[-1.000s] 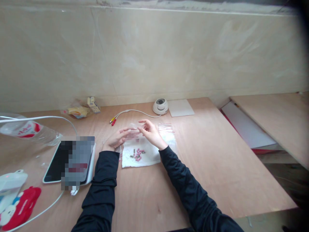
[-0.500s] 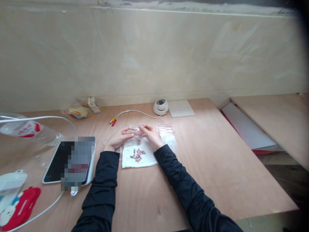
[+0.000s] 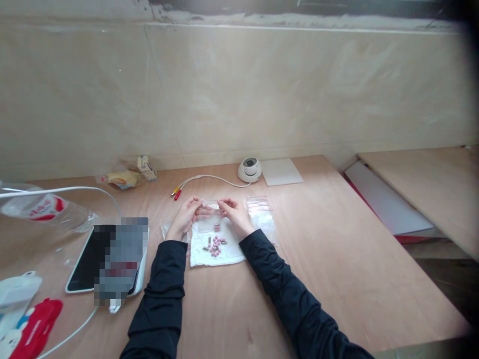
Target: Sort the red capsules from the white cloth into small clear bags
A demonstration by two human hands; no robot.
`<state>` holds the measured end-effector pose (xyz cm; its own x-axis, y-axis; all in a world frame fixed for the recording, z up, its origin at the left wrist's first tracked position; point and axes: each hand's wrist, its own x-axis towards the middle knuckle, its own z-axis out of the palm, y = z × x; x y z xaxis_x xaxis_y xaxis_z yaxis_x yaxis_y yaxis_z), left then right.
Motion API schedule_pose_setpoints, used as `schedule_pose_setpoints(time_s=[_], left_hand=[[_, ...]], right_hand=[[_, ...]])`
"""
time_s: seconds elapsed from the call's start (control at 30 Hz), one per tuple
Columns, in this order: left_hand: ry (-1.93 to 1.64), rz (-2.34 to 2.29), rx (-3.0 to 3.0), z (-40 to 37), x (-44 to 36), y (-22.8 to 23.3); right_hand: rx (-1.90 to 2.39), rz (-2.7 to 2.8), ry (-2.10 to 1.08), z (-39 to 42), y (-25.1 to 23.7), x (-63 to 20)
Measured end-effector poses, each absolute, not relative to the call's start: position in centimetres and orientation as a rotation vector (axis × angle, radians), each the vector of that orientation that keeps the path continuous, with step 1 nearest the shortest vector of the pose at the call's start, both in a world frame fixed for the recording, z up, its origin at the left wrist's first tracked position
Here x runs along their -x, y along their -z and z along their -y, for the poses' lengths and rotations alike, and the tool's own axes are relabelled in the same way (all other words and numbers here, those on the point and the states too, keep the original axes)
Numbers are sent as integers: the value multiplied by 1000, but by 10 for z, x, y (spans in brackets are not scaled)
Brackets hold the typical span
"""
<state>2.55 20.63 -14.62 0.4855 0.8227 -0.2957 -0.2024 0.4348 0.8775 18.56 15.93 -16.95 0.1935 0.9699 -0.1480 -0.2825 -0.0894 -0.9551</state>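
Observation:
My left hand (image 3: 186, 218) and my right hand (image 3: 236, 218) pinch a small clear plastic bag (image 3: 208, 212) by its upper corners, one on each side. The bag hangs over the far part of a white cloth (image 3: 229, 257). A couple of pink tablets (image 3: 217, 228) show near the bag's lower end; whether they lie inside it I cannot tell. Closer to me on the cloth is a cluster of small pink tablets (image 3: 214, 247), with several dark capsule-like pieces among them. Right of my right hand lies a stack of clear zip bags (image 3: 261, 214).
Behind my hands stand a white dome camera (image 3: 249, 170) with a cable and a white flat panel (image 3: 282, 172). On the left are a tablet computer (image 3: 84, 262) with a blurred phone-like object on it, a plastic bottle (image 3: 63, 209), a red case (image 3: 37, 324) and wrapped food (image 3: 123, 179).
My hands have moved apart a little, and the left fingers now hold the bag's left corner instead of lying along it. The whole view has shifted slightly.

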Motion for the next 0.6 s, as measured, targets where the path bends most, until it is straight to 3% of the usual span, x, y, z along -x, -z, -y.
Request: schedule_pose_setpoints(time_s=[0.6], left_hand=[[-762,-864,-985,-206,-29,148]], right_hand=[[1187,818,-1198,-159,168,-185]])
